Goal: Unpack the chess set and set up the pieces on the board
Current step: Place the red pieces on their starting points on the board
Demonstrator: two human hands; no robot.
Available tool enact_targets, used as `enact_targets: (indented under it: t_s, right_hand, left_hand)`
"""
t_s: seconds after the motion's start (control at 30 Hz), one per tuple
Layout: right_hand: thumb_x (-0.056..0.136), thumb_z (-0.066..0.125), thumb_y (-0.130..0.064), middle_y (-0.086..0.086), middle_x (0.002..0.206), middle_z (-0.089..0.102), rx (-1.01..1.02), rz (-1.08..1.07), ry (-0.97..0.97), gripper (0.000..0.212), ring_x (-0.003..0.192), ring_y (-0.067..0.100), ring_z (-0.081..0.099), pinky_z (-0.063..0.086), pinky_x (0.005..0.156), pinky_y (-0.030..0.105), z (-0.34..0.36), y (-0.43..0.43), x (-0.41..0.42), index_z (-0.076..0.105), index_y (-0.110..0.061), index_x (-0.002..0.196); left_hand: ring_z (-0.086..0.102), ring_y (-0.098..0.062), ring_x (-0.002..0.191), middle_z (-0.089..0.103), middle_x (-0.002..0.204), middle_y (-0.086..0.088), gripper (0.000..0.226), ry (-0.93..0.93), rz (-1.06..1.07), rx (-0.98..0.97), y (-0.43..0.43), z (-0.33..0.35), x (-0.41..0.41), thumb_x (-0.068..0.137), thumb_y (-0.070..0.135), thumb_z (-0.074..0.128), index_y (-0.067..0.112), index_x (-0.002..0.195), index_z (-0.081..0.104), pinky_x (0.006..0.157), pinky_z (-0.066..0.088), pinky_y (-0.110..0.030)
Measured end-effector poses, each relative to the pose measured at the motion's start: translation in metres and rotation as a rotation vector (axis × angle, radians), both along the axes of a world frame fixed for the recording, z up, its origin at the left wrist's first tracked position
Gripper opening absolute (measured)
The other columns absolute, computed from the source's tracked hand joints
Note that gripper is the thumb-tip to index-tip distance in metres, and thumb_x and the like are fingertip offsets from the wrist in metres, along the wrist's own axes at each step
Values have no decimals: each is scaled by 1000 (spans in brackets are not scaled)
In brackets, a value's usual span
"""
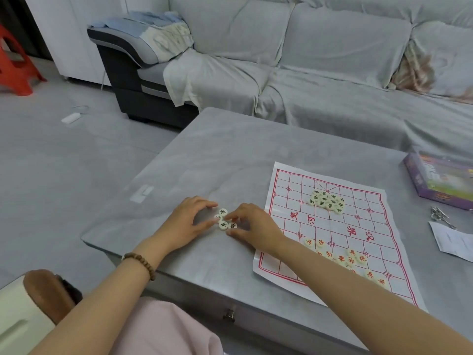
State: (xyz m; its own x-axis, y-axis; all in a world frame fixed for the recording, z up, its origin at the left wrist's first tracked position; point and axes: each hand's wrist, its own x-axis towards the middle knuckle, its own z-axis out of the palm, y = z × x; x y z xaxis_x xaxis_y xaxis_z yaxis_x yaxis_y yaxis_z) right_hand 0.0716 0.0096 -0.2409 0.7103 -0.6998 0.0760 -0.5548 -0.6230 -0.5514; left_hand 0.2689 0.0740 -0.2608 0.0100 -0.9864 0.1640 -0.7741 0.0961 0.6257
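Four pale round pieces with black characters (225, 220) lie in a tight cluster on the grey counter (230, 155), just left of the paper board (286, 190). The left hand (194, 219), with a bead bracelet (140, 262) on its wrist, curves around the cluster from the left, its thumb tip touching one piece. The right hand (253, 224) meets it from the right, forefinger and thumb bracketing the nearest piece. Whether either grip has actually clenched on a piece cannot be told. On the board, a heap of black-marked pieces (326, 202) sits near the far edge and red-marked pieces (345, 257) are scattered at the near end. A purple box (440, 180), scissors (439, 216) and a paper slip (453, 242) lie to the right.
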Motion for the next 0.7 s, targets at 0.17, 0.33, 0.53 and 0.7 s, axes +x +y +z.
enact_targets:
  t_s: [0.17, 0.33, 0.53, 0.7]
  right_hand:
    - [80, 70, -34, -3, 91, 59, 11, -39, -70, 22, 82, 8, 47, 40, 73, 22, -5, 4, 2, 70, -23, 99]
    - [80, 70, -36, -5, 87, 56, -6, -47, -58, 25, 79, 7, 46, 34, 69, 19, -7, 3, 2, 70, -24, 101]
    - [80, 71, -35, -8, 83, 49, 19, -48, -72, 27, 71, 4, 44, 31, 62, 11, -6, 5, 2, 70, -23, 104]
    - [80, 72, -28, -8, 85, 54, 12, -160, -131, 22, 69, 0, 45, 32, 64, 9, 1, -7, -21, 71, -23, 101]
  left_hand:
    - [43, -7, 105, 54, 112, 10, 41, 0, 30, 9, -1, -1, -1, 93, 42, 38, 23, 124, 58, 95, 34, -24]
    - [43, -8, 104, 54, 112, 9, 30, 10, 28, 12, -3, -2, -6, 98, 31, 43, 24, 123, 58, 93, 32, -22]
    - [40, -4, 104, 52, 110, 13, 32, 39, 47, 33, -4, 0, -9, 93, 35, 50, 28, 123, 57, 92, 33, -21]
    - [43, 2, 102, 56, 112, 21, 53, 82, 95, 8, -4, 0, -21, 79, 40, 70, 34, 128, 50, 86, 34, -11]
